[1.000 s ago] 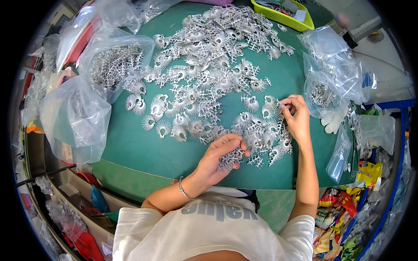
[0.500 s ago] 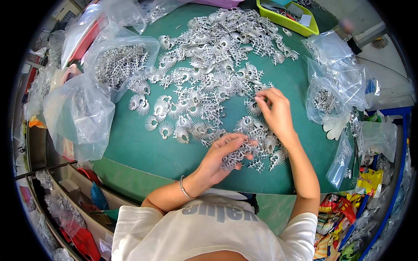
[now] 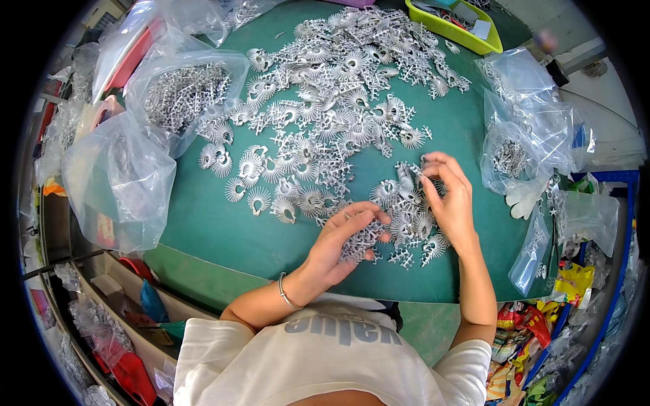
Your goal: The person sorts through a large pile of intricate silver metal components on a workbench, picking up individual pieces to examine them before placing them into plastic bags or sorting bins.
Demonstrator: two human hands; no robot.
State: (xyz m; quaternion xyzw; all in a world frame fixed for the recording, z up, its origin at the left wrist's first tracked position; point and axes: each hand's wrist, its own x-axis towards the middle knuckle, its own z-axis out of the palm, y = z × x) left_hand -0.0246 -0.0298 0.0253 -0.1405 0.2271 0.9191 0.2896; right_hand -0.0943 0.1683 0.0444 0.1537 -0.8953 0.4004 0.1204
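Note:
A clump of small silver-grey branched metal pieces [image 3: 360, 245] rests in my left hand [image 3: 328, 247], whose fingers curl around it above the near part of the green table. My right hand [image 3: 452, 203] pinches a small branched metal piece [image 3: 417, 170] between thumb and fingers, at the far end of a small heap [image 3: 408, 215] of fan-shaped and branched pieces. That heap lies between my two hands. Beyond it spreads a large pile [image 3: 332, 95] of the same silver-grey pieces, round fans mixed with branched ones.
On the left, an opened plastic bag [image 3: 186, 98] holds more branched pieces, beside an inflated clear bag [image 3: 122, 179]. Clear bags with metal parts [image 3: 509, 157] and a white glove [image 3: 525, 197] lie at the right edge. A yellow-green basket [image 3: 460, 30] stands at the far right.
My right hand has moved right and slightly toward me, away from the large pile's edge, with a piece at its fingertips. My left hand stays almost in place, still holding its clump.

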